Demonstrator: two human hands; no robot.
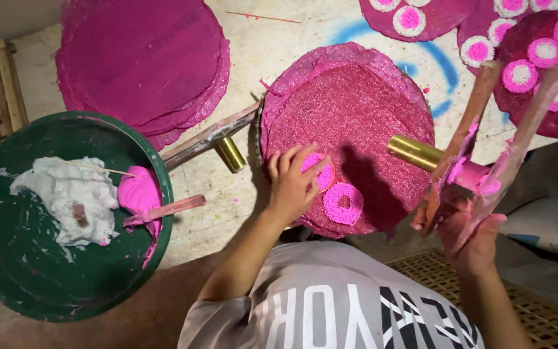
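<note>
Pink ring (pixel 318 173) under left hand (pixel 292 184); right hand (pixel 469 236) grips press (pixel 479 145)

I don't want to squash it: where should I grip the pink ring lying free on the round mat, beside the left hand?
Probably the pink ring is best pinched lightly across its outer rim, coming straight down from above. It lies flat on the round mat with open space on its right; the left hand crowds its left side.

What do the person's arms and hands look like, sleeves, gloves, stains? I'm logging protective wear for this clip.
Both forearms are bare; no gloves, rings, watch or bracelets show. The left hand looks clean on its back. The right hand carries bright pink smears on the fingers and palm. The only clothing is a grey short-sleeved t-shirt with large white and black lettering, its sleeve ending above the left elbow.
</note>
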